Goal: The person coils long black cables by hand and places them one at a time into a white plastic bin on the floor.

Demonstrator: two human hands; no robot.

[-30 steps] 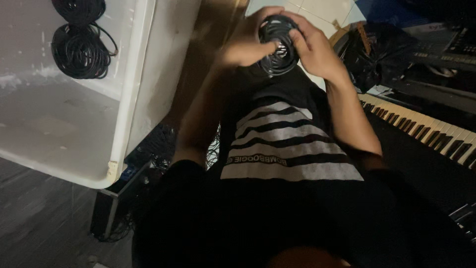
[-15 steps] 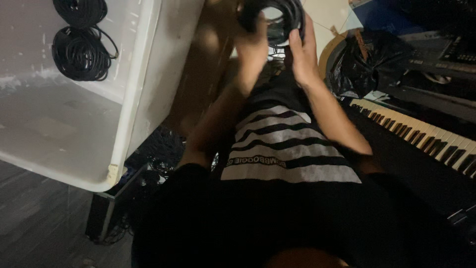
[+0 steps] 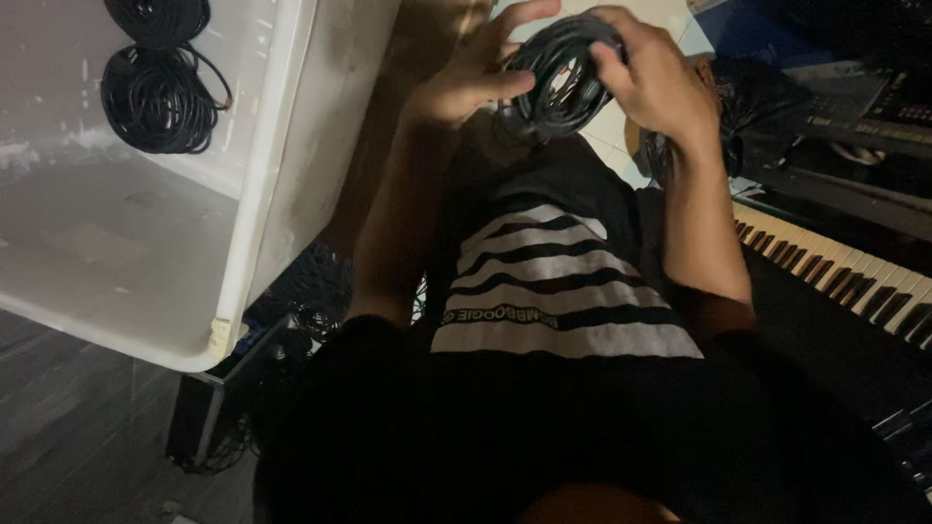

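Hands (image 3: 573,78) grip black cable coil (image 3: 558,78); ends hidden, apparently.

To the left, the white tub (image 3: 291,194) walls off that side, though its floor lies open near the two cable coils (image 3: 160,92) at the far end. Right, the keyboard (image 3: 845,286) and a black bag (image 3: 757,107) crowd in. Between them, only the narrow lap stays passable.

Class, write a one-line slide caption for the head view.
Both hands, left and right, hold a coiled black cable beside a white tub.
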